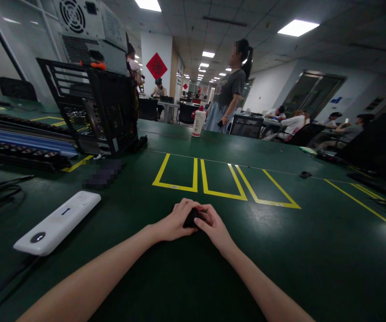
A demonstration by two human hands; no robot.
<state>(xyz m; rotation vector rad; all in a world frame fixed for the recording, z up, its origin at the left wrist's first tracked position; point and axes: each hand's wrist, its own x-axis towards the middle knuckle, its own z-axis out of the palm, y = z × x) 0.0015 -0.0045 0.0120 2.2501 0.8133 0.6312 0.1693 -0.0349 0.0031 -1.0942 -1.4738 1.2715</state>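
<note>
My left hand (pixel 178 220) curls around a small black object (pixel 190 219) low over the green table (pixel 179 277). From the other side, my right hand (pixel 215 227) grips the same object between thumb and fingers. Most of it is covered by my hands, so its kind cannot be made out. Both forearms reach in from the bottom edge, and the hands meet near the middle of the view, just in front of the yellow tape outlines (pixel 176 186).
To the left lie a white oblong device (pixel 61 221) with a cable and a blurred dark flat item (pixel 103 174). Behind them stands an open black computer case (pixel 112 107) beneath a grey metal box (pixel 112 33). A white bottle (pixel 198 123) stands at the far edge; a person (pixel 228 85) stands beyond.
</note>
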